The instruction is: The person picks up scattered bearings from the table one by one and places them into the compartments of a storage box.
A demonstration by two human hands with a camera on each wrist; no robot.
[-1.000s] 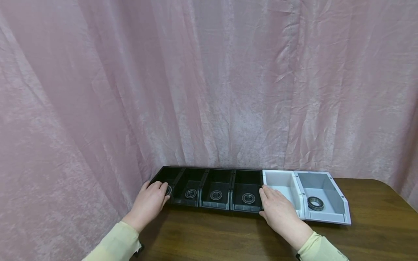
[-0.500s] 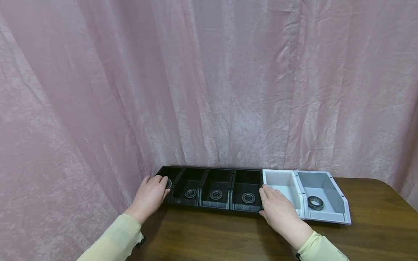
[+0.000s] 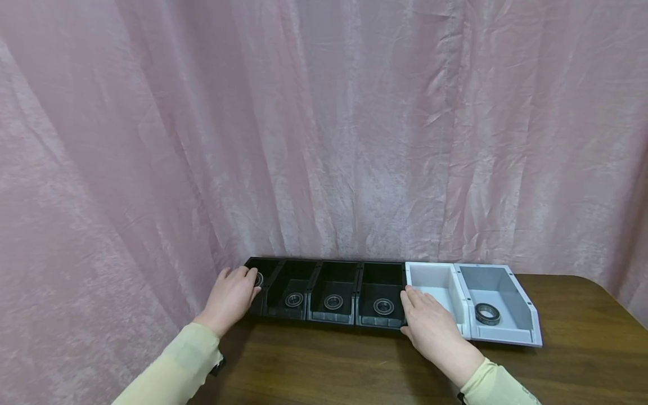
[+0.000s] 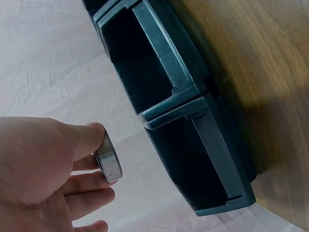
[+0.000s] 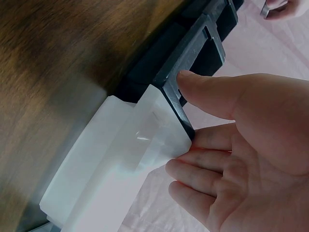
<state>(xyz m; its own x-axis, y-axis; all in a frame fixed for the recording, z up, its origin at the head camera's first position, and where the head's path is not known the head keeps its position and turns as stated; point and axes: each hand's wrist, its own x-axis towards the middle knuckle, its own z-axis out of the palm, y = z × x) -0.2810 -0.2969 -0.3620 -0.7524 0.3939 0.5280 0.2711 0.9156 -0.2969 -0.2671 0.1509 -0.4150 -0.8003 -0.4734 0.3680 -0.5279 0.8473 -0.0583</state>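
My left hand (image 3: 230, 298) pinches a ball bearing (image 4: 109, 157) between thumb and fingers, above the leftmost black bin (image 4: 193, 166). In the left wrist view the bearing is tilted on edge and stands apart from the bin. My right hand (image 3: 432, 323) rests, fingers nearly straight, where the last black bin (image 3: 382, 275) meets the white bin (image 3: 430, 274). Its thumb touches the black bin's edge in the right wrist view. Three other black bins each have a bearing lying near the front; one such bearing (image 3: 333, 302) is in the third bin from the left.
A light grey bin (image 3: 506, 332) closes the row on the right, with a thicker dark bearing (image 3: 487, 314) in it. The row stands on a brown wooden table (image 3: 324, 365). Behind hangs a pink curtain (image 3: 324, 129).
My left hand has risen slightly and shifted a little left with the bearing, off the leftmost bin's front. The right hand has stayed in place.
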